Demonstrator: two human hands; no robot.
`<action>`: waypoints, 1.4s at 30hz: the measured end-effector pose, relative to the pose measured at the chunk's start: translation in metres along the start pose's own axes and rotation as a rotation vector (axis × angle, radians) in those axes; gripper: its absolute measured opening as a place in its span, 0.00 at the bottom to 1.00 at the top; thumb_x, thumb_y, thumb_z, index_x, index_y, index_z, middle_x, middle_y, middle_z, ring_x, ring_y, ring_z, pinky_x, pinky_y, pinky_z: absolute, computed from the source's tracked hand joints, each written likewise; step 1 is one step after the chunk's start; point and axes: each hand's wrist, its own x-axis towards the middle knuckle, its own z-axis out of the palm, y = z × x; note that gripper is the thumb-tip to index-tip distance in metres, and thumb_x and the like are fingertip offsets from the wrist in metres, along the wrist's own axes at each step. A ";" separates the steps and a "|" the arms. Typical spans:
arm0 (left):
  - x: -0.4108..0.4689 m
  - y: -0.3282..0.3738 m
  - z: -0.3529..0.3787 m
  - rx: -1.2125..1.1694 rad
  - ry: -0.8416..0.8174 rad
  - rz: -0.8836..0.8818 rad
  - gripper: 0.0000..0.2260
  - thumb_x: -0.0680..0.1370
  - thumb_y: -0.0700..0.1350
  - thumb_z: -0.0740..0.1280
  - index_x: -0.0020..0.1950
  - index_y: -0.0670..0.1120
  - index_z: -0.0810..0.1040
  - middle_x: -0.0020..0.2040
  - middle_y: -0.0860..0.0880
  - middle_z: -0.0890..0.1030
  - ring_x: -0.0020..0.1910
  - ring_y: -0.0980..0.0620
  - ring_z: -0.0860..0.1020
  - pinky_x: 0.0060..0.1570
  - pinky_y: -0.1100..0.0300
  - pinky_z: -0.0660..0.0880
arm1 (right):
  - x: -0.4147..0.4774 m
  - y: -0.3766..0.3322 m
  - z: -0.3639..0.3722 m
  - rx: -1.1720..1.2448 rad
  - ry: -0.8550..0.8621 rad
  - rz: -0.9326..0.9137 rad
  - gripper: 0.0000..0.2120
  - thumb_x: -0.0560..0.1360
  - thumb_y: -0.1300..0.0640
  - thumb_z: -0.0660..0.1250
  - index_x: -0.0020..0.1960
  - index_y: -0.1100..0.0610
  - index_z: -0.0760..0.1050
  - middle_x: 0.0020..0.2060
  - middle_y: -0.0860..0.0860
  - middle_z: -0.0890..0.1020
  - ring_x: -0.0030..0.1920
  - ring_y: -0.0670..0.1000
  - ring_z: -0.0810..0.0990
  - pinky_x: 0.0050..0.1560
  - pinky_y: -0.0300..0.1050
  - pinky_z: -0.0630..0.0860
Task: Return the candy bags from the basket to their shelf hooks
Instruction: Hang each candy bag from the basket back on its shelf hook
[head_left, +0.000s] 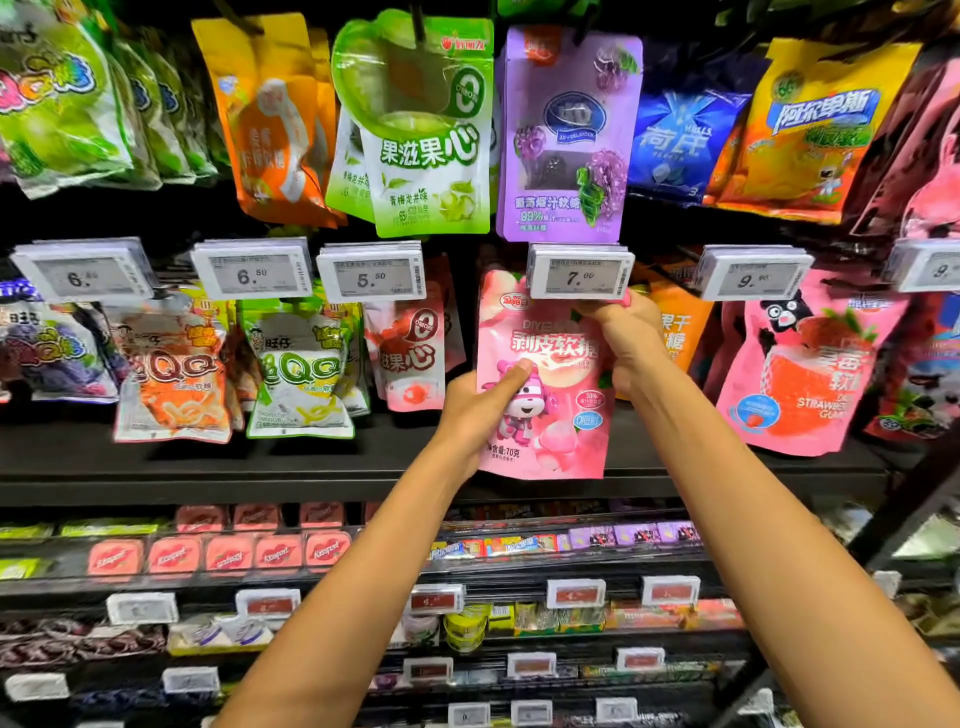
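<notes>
A pink peach candy bag (545, 415) with a cartoon robot hangs in front of the middle shelf row, its top tucked behind the 7.00 price tag (579, 273). My left hand (478, 410) grips the bag's left edge, thumb across the front. My right hand (626, 338) pinches the bag's top right corner just under that price tag. The hook itself is hidden behind the tag. No basket is in view.
Rows of hanging candy bags fill the shelves: a purple grape bag (566, 140) and a green bag (426, 130) above, a pink strawberry bag (800, 369) to the right, an orange bag (675, 327) behind my right hand. Lower shelves hold small boxes and tins (223, 553).
</notes>
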 end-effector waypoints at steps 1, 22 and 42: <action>0.001 0.000 0.000 0.002 0.003 0.000 0.08 0.74 0.50 0.73 0.50 0.47 0.83 0.43 0.47 0.87 0.42 0.50 0.86 0.36 0.61 0.80 | 0.000 0.000 0.000 -0.002 0.013 0.003 0.09 0.69 0.67 0.73 0.41 0.53 0.81 0.33 0.46 0.85 0.33 0.47 0.82 0.34 0.40 0.80; 0.037 -0.018 -0.001 0.397 0.286 0.116 0.13 0.69 0.49 0.78 0.46 0.46 0.80 0.45 0.46 0.85 0.44 0.48 0.84 0.45 0.53 0.82 | 0.024 0.026 0.002 -0.150 0.129 -0.117 0.12 0.67 0.63 0.77 0.51 0.61 0.83 0.43 0.56 0.85 0.42 0.52 0.82 0.43 0.48 0.82; 0.007 -0.047 0.011 1.003 0.310 0.556 0.27 0.76 0.41 0.72 0.73 0.52 0.68 0.79 0.47 0.56 0.73 0.45 0.66 0.61 0.51 0.74 | -0.023 0.120 -0.033 -0.584 0.085 -0.486 0.30 0.74 0.46 0.71 0.73 0.43 0.65 0.71 0.51 0.67 0.70 0.43 0.66 0.65 0.34 0.65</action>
